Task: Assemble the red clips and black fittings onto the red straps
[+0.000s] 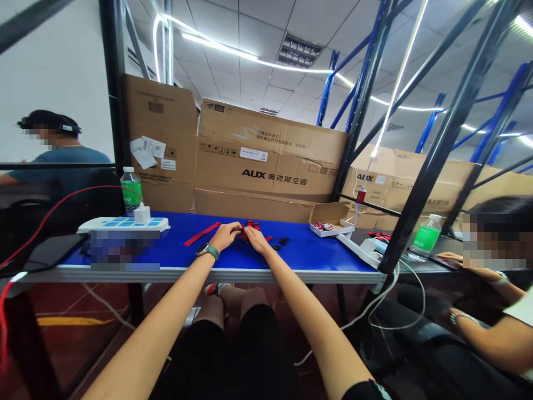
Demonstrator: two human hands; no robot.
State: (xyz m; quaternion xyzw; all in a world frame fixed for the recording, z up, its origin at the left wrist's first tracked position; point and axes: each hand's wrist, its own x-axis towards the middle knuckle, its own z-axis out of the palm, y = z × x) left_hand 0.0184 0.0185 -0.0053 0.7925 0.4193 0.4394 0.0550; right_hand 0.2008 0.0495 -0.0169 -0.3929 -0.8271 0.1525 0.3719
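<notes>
My left hand (226, 235), with a green-banded watch (208, 251) on its wrist, is over the blue table top. Its fingers are closed in a pinch on a small dark thing too small to name. Close beside it, my right hand (257, 239) has its fingers pressed together at a red-and-black strap bundle (252, 224), partly hidden under the hand. A flat red strip of webbing (201, 234) lies left of my hands. Small black pieces (284, 241), perhaps plastic, rest just right of my right hand.
An open white box (328, 230) with small packets stands at the back right. A power strip (120, 224) and a green-labelled bottle (131, 191) are at left. Cardboard (270, 155) walls the back. A person (491, 266) sits at right, another (58, 147) at left.
</notes>
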